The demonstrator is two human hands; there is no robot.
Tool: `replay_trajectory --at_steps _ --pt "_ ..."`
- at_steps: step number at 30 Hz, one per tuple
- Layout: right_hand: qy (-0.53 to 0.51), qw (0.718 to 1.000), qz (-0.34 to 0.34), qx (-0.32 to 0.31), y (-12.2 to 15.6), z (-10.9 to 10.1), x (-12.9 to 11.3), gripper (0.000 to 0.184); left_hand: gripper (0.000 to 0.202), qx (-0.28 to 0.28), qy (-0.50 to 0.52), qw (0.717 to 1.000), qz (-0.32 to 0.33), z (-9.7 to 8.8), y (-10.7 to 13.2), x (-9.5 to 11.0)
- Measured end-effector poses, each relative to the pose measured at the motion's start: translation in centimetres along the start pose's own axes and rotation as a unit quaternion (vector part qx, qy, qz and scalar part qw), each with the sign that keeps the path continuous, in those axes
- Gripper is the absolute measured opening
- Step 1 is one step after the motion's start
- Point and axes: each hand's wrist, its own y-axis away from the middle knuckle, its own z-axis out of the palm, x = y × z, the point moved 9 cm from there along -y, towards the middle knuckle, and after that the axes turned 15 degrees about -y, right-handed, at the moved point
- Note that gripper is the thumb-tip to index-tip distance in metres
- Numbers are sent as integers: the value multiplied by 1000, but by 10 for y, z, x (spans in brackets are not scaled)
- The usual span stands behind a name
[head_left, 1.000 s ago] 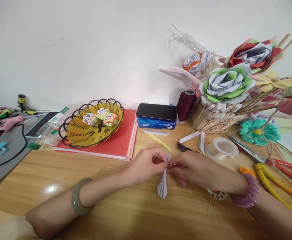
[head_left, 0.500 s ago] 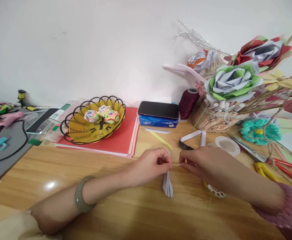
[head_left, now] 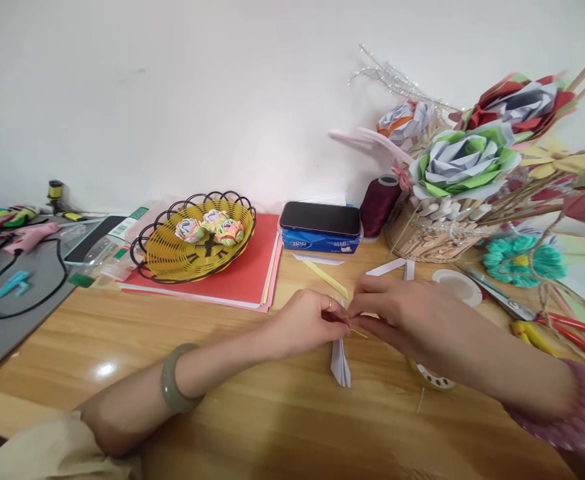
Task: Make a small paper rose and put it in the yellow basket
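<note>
My left hand [head_left: 305, 325], with a ring and a bangle, pinches a folded strip of white pleated paper [head_left: 341, 365] near its middle. The lower end of the paper fans out below the fingers, and its top shows a little above them. My right hand [head_left: 397, 310] is closed with its fingertips against the left ones, at a thin pale thread [head_left: 358, 332]. A short end of thread sticks out beneath the right fingers. The fingertips partly hide where thread and paper meet.
A yellow basket [head_left: 172, 257] with several paper flowers sits on red paper [head_left: 252, 273] at left. Behind my hands are a phone [head_left: 319, 219] on a blue tissue pack [head_left: 317, 241] and a yellow strip [head_left: 325, 279]. Scissors [head_left: 515, 308] and a tape roll [head_left: 457, 287] lie right.
My right hand has moved left to meet my left fingertips, closing the gap the thread spanned. The dark-handled tool behind it is now covered. The view has shifted slightly.
</note>
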Motion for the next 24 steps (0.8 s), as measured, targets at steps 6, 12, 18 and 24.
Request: replay_trajectory --at_steps 6,12,18,24 --pt "20 991 -8 135 5 -9 -1 18 11 -12 55 998 -13 -2 -3 -6" --pt "30 994 19 107 24 20 -3 26 3 -18 62 998 -19 -4 -5 -4" --pt "-27 995 40 84 23 33 0 26 5 -33 63 997 -14 -5 -6 -3" --pt "-101 993 37 46 22 33 -2 19 5 -41 37 998 -4 -7 -4 -2"
